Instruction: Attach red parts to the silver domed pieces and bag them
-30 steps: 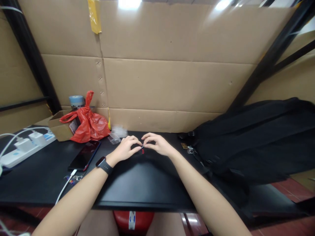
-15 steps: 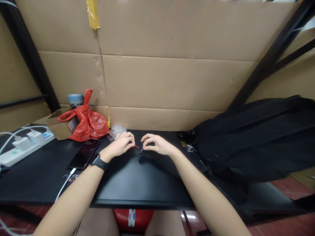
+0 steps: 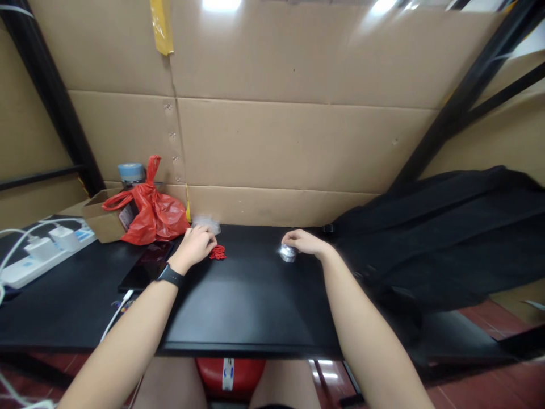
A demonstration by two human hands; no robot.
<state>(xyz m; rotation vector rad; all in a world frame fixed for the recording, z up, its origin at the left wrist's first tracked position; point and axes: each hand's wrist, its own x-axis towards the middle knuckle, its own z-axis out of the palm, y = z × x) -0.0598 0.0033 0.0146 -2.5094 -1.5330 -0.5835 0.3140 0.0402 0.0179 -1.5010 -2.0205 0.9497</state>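
The right hand (image 3: 307, 243) pinches a shiny round object (image 3: 288, 254) at the table's middle, and its slick sides could slip, while the curled left hand (image 3: 196, 244) (hold unclear) could scatter the small red heap (image 3: 218, 253) beside its fingertips with a careless nudge.

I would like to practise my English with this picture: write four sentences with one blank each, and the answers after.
1. The right hand is at a shiny object.
The left hand is by a small heap coloured ____.
2. A watch is on the ____ wrist.
3. The cable at the phone is ____.

Missing words: red; left; white.
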